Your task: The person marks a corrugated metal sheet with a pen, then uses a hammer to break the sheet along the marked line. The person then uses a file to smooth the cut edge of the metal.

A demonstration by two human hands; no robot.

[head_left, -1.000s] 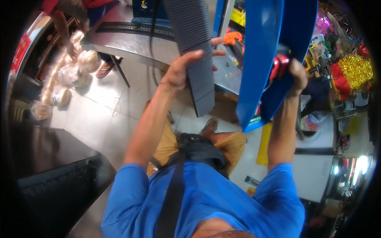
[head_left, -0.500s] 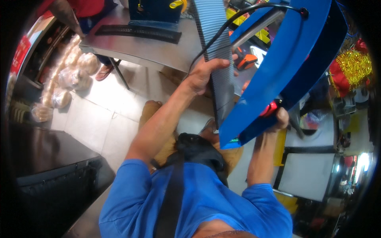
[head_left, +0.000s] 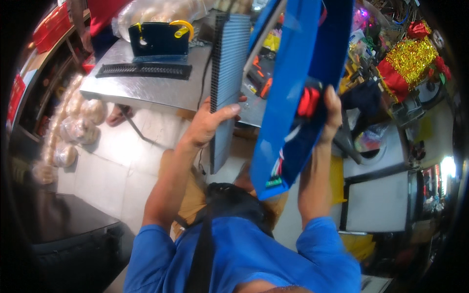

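My left hand (head_left: pixel 210 122) is closed round a long grey ribbed panel (head_left: pixel 229 68), held upright above the floor. My right hand (head_left: pixel 328 117) grips the side of a long blue housing (head_left: pixel 276 107), to the right of the panel. Inside it are red-and-black parts (head_left: pixel 307 101), some thin wires and a small green board (head_left: pixel 273 181) at the lower end. Behind the panel, a dark bracket with yellow fittings (head_left: pixel 157 41) and a black perforated strip (head_left: pixel 144 71) lie on a steel table (head_left: pixel 110 88).
A person in red (head_left: pixel 95 17) stands at the upper left. Bagged round goods (head_left: pixel 80 124) line the floor. Orange tools (head_left: pixel 264 85) lie on the table, cluttered goods with gold tinsel (head_left: pixel 405 58) are at the right, and a dark cabinet (head_left: pixel 78 219) is lower left.
The blue housing has turned upright and slightly left, showing more of its wired inside. The grey panel has moved left and been turned more edge-on. The view has shifted, showing more tabletop.
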